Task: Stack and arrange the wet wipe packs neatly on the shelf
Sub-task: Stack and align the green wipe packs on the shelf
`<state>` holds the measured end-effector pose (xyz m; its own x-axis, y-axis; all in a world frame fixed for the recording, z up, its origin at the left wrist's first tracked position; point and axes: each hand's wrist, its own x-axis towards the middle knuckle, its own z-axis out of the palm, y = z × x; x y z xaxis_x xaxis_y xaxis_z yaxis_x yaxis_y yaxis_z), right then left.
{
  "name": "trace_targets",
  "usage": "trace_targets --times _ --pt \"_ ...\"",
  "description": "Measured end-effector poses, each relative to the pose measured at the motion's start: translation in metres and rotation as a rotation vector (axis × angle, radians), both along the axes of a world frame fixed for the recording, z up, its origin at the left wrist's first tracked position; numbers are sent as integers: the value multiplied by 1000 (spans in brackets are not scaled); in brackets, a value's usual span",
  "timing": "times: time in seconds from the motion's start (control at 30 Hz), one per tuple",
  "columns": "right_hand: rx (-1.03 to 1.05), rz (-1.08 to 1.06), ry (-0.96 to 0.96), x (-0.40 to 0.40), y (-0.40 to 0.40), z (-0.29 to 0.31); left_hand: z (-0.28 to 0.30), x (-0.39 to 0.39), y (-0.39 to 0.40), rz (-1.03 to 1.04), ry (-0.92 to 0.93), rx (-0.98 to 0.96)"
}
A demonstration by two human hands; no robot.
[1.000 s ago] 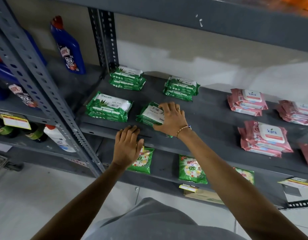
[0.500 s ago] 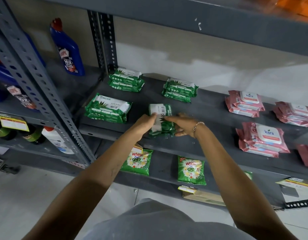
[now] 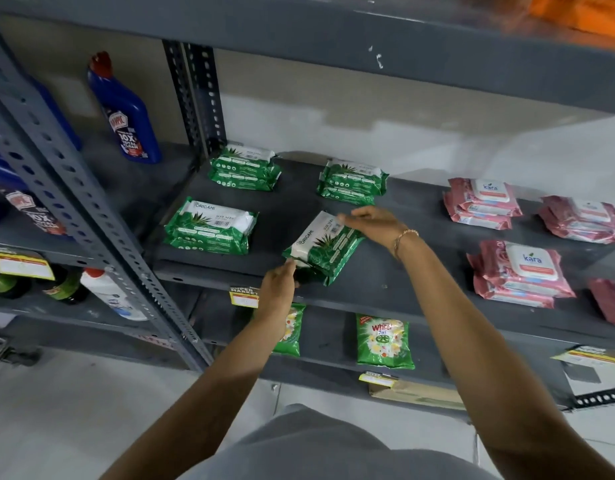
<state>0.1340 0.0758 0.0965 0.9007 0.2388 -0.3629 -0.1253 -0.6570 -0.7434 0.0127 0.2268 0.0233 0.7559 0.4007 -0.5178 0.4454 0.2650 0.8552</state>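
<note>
Now both hands, left hand (image 3: pixel 276 289) & right hand (image 3: pixel 370 221), grip skewed green pack (image 3: pixel 321 249).

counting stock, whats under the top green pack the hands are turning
Under the top green pack lies at least one more green pack, on the shelf. The stack hides whether a third lies between them.

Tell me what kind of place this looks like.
Most likely a small supermarket aisle: slotted grey metal shelving, yellow shelf price tags reading "super market", and retail goods like Origami wet wipe packs and Wheel detergent sachets.
</note>
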Motion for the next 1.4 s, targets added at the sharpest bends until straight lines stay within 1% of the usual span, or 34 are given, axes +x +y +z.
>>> trace_targets --times 0.07,0.13,0.23,0.33,0.43,0.53,0.73,0.9,1.13,1.17,1.2,1.23,1.27,1.3,1.33,1.4 --pt "-38 32 61 8 2 -2 5 4 -5 -4 45 -181" --pt "-85 53 110 11 3 -6 10 9 -7 -60 63 -242" --pt "-98 16 151 6 -4 -6 14 22 0 -126 53 -203" --pt "-87 -54 227 0 -19 -11 21 36 14 -179 41 -98" --pt "40 -156 236 -10 -29 -25 28 48 24 -273 19 1" --pt "144 -293 171 -25 -29 -35 35 59 26 -349 10 1" --pt "262 -426 194 -38 -35 -39 33 71 21 -424 20 30" --pt "286 -435 195 -37 -39 -42 31 76 19 -431 16 38" --pt "236 -355 185 -36 -41 -38 30 76 19 -450 34 47" --pt "226 -340 181 -37 -41 -37 31 76 18 -452 50 105" --pt "216 -332 177 -39 -42 -35 32 76 16 -468 63 231" --pt "196 -327 173 -39 -44 -34 33 76 14 -485 58 420" --pt "165 -313 166 -39 -47 -31 35 76 10 -480 13 622" --pt "128 -300 141 -40 -50 -28 39 74 5 -452 -74 789" --pt "99 -294 93 -41 -54 -24 44 72 -1 -431 -161 900" --pt "86 -312 -24 -41 -67 -18 53 74 -14 -456 -262 1034"
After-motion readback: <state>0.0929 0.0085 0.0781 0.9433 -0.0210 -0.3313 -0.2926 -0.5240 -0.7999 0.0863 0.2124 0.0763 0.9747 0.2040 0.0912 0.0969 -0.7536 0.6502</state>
